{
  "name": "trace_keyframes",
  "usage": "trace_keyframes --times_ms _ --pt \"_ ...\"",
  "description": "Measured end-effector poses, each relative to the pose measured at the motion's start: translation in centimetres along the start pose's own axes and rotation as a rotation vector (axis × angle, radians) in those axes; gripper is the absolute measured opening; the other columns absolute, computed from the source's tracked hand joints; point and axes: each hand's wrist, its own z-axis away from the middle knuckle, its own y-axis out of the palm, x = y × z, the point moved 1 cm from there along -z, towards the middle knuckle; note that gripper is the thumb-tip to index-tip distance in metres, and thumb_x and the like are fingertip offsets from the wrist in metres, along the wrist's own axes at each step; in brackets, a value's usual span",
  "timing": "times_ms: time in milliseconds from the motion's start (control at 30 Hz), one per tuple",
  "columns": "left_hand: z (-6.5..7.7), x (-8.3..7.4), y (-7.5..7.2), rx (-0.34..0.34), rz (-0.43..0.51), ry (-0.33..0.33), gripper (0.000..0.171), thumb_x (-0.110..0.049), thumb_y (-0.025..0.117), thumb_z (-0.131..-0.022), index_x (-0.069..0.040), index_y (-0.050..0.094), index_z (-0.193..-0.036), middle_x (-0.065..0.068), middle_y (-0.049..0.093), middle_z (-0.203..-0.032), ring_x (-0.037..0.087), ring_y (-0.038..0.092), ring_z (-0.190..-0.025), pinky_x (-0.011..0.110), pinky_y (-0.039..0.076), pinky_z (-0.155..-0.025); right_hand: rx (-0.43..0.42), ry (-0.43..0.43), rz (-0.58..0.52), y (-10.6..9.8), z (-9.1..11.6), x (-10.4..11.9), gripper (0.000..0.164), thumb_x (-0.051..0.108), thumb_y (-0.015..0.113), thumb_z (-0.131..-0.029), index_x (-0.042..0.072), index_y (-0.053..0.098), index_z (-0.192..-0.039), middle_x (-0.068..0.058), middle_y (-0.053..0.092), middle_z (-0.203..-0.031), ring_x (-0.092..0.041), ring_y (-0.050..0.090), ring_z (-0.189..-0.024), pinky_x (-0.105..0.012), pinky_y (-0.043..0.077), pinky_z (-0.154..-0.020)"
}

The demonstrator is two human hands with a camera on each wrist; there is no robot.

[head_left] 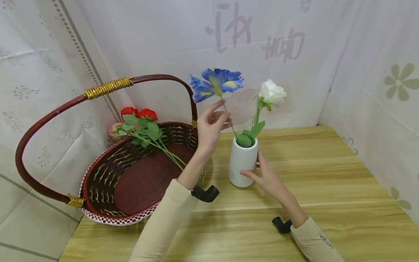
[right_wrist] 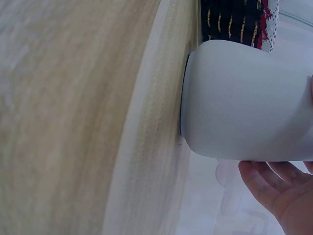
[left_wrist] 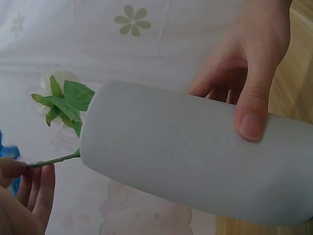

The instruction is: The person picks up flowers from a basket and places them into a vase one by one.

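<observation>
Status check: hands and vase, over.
Right hand gripping upright white vase. Left hand pinching blue flower stem above it. White rose shares vase; nothing visibly blocking.

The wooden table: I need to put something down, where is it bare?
Bare: the wooden table right of the tapered white vase and right hand, to the right edge; nearer, between both beige sleeves. Crowded: left, under the oval dark-red woven basket; above the vase, with the left hand and blue flower.

The vase [head_left: 241, 165] was plain white, the flower [head_left: 209, 84] at its eleven o'clock blue streaked with yellow, the rose [head_left: 272, 91] at one o'clock white. At nine o'clock, the basket [head_left: 140, 182] was dark red, its weave [head_left: 99, 185] gold-flecked, with red blooms [head_left: 148, 114] at its twelve o'clock.
</observation>
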Motion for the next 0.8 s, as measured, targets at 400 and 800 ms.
trace_keyframes --times_ms 400,800 --pt "-0.1 1.2 0.6 -0.001 -0.037 -0.057 0.031 0.001 0.067 -0.096 -0.001 0.066 -0.127 0.023 0.068 -0.095 0.023 0.067 -0.075 0.038 0.064 -0.071 0.000 -0.014 0.001 0.0 0.0 0.2 0.099 0.034 0.078 -0.091 0.033 0.008 -0.162 -0.006 0.039 -0.155 -0.030 0.050 -0.132 -0.053 0.051 -0.101" --pt "-0.3 1.9 1.2 0.012 -0.062 -0.088 0.024 -0.004 0.065 -0.099 0.000 0.068 -0.122 0.014 0.068 -0.089 0.018 0.067 -0.070 0.035 0.064 -0.070 0.004 -0.004 -0.007 0.0 0.0 0.4 0.099 0.031 0.077 -0.092 0.028 0.008 -0.163 -0.009 0.039 -0.155 -0.034 0.049 -0.132 -0.055 0.050 -0.102"
